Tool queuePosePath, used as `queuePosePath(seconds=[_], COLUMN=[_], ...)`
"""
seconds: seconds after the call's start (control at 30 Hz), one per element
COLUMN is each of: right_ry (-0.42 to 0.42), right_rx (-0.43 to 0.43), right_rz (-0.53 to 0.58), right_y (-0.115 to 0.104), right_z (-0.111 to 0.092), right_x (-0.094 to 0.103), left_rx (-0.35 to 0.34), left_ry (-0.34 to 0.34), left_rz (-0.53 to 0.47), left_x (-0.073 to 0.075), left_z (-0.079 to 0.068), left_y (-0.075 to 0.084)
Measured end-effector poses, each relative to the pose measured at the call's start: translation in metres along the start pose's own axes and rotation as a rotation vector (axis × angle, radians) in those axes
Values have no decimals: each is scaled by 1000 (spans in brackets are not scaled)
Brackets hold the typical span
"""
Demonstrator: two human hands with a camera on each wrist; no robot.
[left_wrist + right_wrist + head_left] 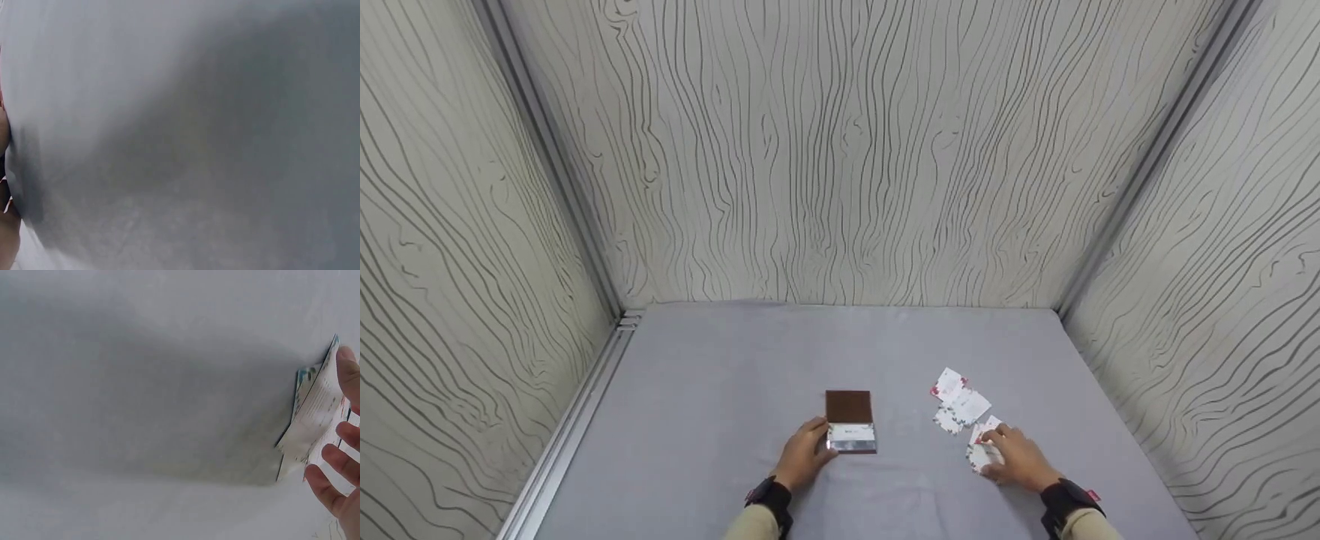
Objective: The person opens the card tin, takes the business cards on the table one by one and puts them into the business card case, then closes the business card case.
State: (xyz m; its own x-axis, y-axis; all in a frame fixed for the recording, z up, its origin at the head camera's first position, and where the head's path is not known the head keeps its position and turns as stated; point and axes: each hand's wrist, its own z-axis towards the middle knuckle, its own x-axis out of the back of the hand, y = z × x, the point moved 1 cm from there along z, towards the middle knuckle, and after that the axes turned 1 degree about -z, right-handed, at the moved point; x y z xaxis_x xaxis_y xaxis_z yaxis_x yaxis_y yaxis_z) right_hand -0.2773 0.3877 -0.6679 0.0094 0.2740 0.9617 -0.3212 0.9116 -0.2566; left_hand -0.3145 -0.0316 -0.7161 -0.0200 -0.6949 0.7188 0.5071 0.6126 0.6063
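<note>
A brown card case (849,406) lies unfolded on the grey cloth, a white printed card (851,432) showing in its lower half. My left hand (802,454) grips the case by its left side, fingers at the fold and thumb near the bottom corner; only a sliver of that hand shows in the left wrist view. To the right, my right hand (1020,456) pinches a white card (318,402), which stands tilted and slightly bowed under the thumb (347,371). More cards lie beneath it, partly hidden by the fingers.
Beyond my right hand several floral-edged cards (969,406) lie overlapped, one with a red corner (949,382). Grey cloth (720,375) covers the table. Wood-patterned panels (840,150) rise at the back and both sides, and a metal rail (570,427) runs along the left edge.
</note>
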Motion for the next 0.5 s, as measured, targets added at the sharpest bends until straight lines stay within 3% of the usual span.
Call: queuePosePath(seconds=[0.2,0.5], right_ry=[-67,-118], right_rx=[-98,-152], right_rz=[1,17], right_y=[8,9], right_z=[-5,-8], right_x=[6,6], left_rx=[-2,17], left_ry=[1,0], left_rz=[13,28], left_x=[-1,-3], left_z=[-1,1], left_y=[-3,-3])
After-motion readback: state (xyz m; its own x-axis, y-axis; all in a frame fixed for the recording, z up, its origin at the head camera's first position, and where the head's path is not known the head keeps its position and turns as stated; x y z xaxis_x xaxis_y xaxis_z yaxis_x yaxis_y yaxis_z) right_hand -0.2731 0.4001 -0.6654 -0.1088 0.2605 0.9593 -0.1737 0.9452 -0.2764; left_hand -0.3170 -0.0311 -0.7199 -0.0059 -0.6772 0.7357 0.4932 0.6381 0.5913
